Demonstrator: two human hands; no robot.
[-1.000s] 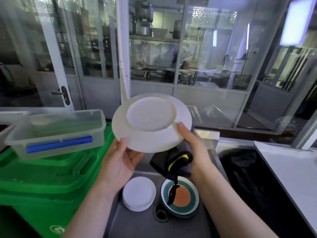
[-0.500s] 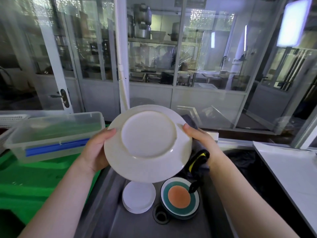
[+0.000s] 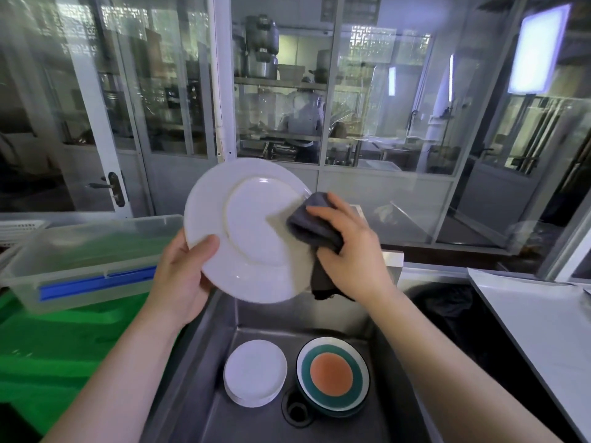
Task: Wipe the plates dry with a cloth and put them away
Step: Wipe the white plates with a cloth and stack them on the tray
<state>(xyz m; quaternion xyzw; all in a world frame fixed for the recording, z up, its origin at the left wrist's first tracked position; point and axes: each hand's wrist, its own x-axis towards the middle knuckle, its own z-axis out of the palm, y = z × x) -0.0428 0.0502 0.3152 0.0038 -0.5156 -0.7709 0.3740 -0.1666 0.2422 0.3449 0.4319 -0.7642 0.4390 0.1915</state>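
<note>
- Left side: there's a clear plastic tub [image 3: 86, 251] sitting on a green crate [image 3: 64, 340], just beside the sink. My guess is dried plates end up there, but can't say for sure.
- Left hand [image 3: 184, 276] grips the white plate [image 3: 249, 230] at its lower-left rim, thumb on the face, holding it tilted up over the sink [image 3: 204, 362].
- Step in hand looks like the wiping. Right hand [image 3: 348, 247] is curled round a bunched dark cloth [image 3: 315, 227], pressing it on the plate's right edge.
- Next move probably needs the cloth swept across the face.
- Still down in the sink: a white plate stack [image 3: 255, 372] and a teal-and-orange plate [image 3: 332, 375], side by side.
</note>
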